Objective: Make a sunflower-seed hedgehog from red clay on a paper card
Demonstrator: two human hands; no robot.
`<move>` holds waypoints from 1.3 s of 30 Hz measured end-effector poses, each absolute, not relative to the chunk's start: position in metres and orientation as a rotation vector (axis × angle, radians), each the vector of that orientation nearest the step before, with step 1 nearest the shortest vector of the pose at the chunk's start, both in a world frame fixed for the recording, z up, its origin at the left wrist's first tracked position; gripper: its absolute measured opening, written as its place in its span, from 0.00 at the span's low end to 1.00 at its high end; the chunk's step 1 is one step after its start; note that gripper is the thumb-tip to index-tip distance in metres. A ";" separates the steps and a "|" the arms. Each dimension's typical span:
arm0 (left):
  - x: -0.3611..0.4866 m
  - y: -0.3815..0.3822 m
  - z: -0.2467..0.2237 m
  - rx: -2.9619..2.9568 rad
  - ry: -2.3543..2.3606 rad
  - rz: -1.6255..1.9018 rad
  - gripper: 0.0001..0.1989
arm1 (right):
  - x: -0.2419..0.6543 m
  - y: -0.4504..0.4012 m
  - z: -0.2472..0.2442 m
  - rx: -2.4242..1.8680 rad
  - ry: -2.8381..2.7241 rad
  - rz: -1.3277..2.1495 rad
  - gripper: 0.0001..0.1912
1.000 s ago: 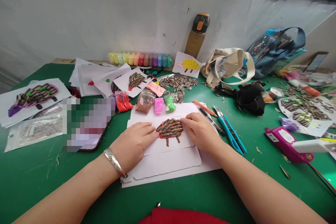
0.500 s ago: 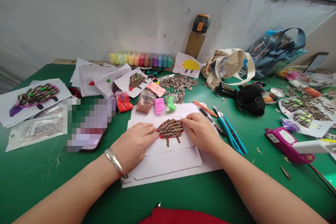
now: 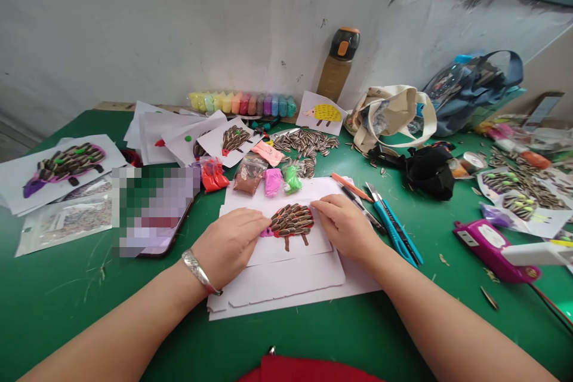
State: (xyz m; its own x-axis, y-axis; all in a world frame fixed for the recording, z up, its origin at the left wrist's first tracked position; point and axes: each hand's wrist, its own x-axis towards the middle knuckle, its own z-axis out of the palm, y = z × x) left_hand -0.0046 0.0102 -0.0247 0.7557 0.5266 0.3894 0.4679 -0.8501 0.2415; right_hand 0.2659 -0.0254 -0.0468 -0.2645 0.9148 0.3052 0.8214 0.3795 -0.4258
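Observation:
A hedgehog picture lies in front of me on white paper. Its body is striped sunflower seeds set in red clay, with a small purple-pink head on the left and two brown legs. My left hand rests at the head end, fingers stretched out and their tips at the upper edge of the head. On the other side, my right hand has its extended fingertips touching the top right edge of the body. Neither hand appears to hold anything; the undersides of the fingers are hidden.
Bagged clay, including a red packet and brown packet, sits beyond the paper. Sunflower seeds lie behind. A blue utility knife is at right, near a magenta glue gun. A phone lies left.
My left fingers have lifted slightly up from the hedgehog's head, so its purple-pink face now shows. My right hand stays nearly in place. The whole view has shifted a little.

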 end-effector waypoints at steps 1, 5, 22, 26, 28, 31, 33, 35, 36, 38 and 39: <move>-0.005 0.010 -0.025 2.814 0.813 0.682 0.16 | 0.266 -0.025 -0.047 -1.493 -2.134 0.249 0.15; -0.003 0.011 -0.026 2.797 0.839 0.655 0.15 | 0.263 -0.024 -0.044 -1.551 -2.082 0.269 0.15; -0.004 0.011 -0.026 2.705 0.928 0.726 0.14 | 0.222 0.083 0.000 -1.986 -2.120 0.074 0.15; -0.002 0.010 -0.027 2.662 0.933 0.683 0.14 | 0.214 0.085 -0.009 -1.917 -2.139 0.094 0.10; -0.002 0.009 -0.026 2.638 0.933 0.696 0.14 | 0.214 0.085 -0.009 -1.854 -2.129 0.129 0.10; -0.003 0.008 -0.025 2.609 0.935 0.814 0.14 | 0.218 0.079 -0.003 -1.798 -2.034 0.135 0.12; -0.003 0.008 -0.022 2.524 0.967 0.925 0.14 | 0.224 0.067 0.006 -1.749 -1.867 0.155 0.13; -0.002 0.007 -0.018 2.326 1.056 0.976 0.14 | 0.227 0.048 0.015 -1.564 -1.552 0.337 0.15; 0.000 0.005 -0.014 2.177 1.103 0.964 0.15 | 0.226 0.037 0.019 -1.465 -1.458 0.445 0.16; 0.007 0.002 -0.007 1.801 1.145 0.890 0.24 | 0.221 0.015 0.024 -1.340 -1.339 0.594 0.16; 0.012 0.000 -0.002 1.612 1.094 0.841 0.31 | 0.217 0.004 0.025 -1.308 -1.312 0.657 0.16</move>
State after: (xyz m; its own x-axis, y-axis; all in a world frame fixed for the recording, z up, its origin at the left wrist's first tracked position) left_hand 0.0117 0.0004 -0.0022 0.3557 0.9344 0.0194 0.2593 -0.1186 0.9585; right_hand 0.2170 0.0041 0.0246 0.2288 0.9235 0.3080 0.3063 0.2320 -0.9232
